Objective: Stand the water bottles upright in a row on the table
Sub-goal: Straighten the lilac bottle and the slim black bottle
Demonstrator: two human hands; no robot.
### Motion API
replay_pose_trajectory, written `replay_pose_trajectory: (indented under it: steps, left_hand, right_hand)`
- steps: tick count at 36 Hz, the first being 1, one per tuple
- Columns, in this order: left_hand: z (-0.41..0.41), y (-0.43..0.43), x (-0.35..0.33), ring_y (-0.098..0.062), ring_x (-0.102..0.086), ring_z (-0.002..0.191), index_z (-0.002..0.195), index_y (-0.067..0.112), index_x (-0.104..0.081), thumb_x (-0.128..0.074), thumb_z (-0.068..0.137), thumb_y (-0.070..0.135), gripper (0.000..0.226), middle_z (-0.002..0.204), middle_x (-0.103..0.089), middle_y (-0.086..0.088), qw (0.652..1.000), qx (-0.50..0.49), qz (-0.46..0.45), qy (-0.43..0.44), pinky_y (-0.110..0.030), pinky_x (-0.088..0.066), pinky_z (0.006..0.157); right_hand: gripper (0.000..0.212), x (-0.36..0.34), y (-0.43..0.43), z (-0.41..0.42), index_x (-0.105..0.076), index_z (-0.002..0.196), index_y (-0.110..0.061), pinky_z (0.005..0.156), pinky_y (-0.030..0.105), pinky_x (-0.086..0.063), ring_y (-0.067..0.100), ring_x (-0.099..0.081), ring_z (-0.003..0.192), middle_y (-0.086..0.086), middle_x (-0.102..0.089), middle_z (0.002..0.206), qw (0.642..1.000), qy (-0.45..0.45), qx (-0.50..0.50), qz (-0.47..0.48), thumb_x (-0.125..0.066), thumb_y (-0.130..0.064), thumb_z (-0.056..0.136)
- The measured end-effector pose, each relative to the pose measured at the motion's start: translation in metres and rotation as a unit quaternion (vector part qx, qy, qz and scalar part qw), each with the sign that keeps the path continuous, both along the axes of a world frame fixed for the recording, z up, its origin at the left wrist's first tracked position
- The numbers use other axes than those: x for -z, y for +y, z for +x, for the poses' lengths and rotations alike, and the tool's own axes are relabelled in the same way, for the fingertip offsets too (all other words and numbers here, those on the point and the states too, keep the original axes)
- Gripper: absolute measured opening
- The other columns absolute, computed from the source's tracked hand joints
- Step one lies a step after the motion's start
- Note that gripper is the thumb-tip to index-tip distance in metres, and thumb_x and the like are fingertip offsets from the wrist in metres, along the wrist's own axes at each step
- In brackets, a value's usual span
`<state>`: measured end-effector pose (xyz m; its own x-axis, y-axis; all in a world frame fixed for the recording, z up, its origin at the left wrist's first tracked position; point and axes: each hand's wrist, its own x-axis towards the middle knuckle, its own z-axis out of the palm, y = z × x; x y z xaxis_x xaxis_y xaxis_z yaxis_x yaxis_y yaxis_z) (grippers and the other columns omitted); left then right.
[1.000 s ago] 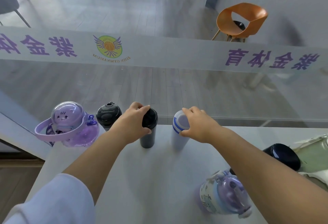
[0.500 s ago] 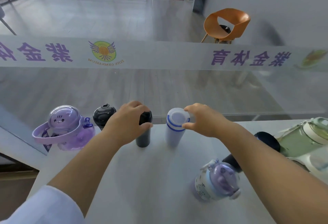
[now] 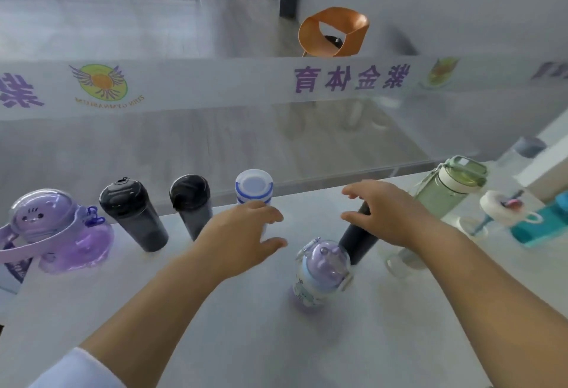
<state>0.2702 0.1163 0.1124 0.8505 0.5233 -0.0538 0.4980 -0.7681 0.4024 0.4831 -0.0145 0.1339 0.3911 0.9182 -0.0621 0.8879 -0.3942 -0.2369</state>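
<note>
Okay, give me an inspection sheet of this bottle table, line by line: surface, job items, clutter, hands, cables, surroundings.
Surface: pale grey tabletop, against a glass partition.
Job's things: purple cartoon bottle with strap, two black tumblers and white blue-striped bottle upright in a back row; small purple-lidded bottle upright, nearer; dark bottle and green translucent bottle out of line at right, tilt unclear.
Clutter: teal box and white-rimmed item, far right.
Hands: left hand and right hand open, empty.
Cables: nothing seen.
Surroundings: orange chair beyond the glass.
</note>
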Motion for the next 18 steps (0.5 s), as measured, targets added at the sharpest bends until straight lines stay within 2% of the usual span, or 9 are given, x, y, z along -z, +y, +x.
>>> replay_pose_trajectory:
  steps: [4, 8, 12, 15, 18]
  left_hand:
    - [0.023, -0.027, 0.002, -0.012, -0.058, 0.108, 0.124, 0.034, -0.052, -0.057, 0.083, 0.054, 0.046, 0.127, -0.055, 0.014, 1.000, 0.012, -0.005, -0.006, -0.028, -0.048, 0.089]
    - [0.045, -0.049, 0.006, -0.010, -0.056, 0.111, 0.127, 0.036, -0.048, -0.057, 0.082, 0.054, 0.049, 0.132, -0.049, 0.017, 0.999, 0.009, -0.032, 0.000, -0.023, -0.046, 0.087]
    - [0.061, -0.066, 0.011, -0.008, -0.053, 0.113, 0.127, 0.037, -0.048, -0.059, 0.080, 0.054, 0.051, 0.133, -0.046, 0.018, 0.999, -0.008, -0.041, 0.015, -0.017, -0.037, 0.082]
    - [0.068, -0.075, 0.016, -0.009, -0.053, 0.111, 0.125, 0.037, -0.050, -0.059, 0.080, 0.055, 0.050, 0.132, -0.047, 0.019, 0.998, -0.035, -0.044, 0.017, -0.019, -0.041, 0.084]
    - [0.070, -0.083, 0.021, -0.010, -0.054, 0.108, 0.124, 0.036, -0.051, -0.061, 0.077, 0.054, 0.051, 0.130, -0.049, 0.017, 0.996, -0.062, -0.051, 0.026, -0.023, -0.045, 0.086]
  right_hand:
    - [0.045, 0.014, -0.021, 0.026, -0.059, 0.121, -0.015, 0.096, 0.037, -0.043, 0.027, -0.054, 0.109, 0.004, -0.063, 0.118, 0.998, -0.034, -0.007, 0.043, -0.069, -0.033, 0.081]
    - [0.042, 0.031, -0.034, 0.051, -0.063, 0.112, -0.013, 0.092, 0.037, -0.040, 0.035, -0.051, 0.103, 0.006, -0.062, 0.109, 0.995, -0.058, -0.021, 0.074, -0.074, -0.030, 0.075]
    - [0.053, 0.038, -0.039, 0.063, -0.059, 0.123, -0.016, 0.093, 0.040, -0.042, 0.035, -0.042, 0.111, 0.008, -0.056, 0.120, 0.995, -0.057, -0.016, 0.082, -0.075, -0.030, 0.074]
    - [0.058, 0.040, -0.037, 0.071, -0.050, 0.131, -0.020, 0.098, 0.037, -0.038, 0.031, -0.036, 0.120, 0.006, -0.047, 0.131, 0.997, -0.039, -0.033, 0.057, -0.071, -0.034, 0.078]
    - [0.061, 0.043, -0.033, 0.077, -0.045, 0.134, -0.021, 0.100, 0.037, -0.038, 0.028, -0.035, 0.123, 0.003, -0.045, 0.133, 0.997, -0.011, -0.057, 0.052, -0.069, -0.035, 0.080]
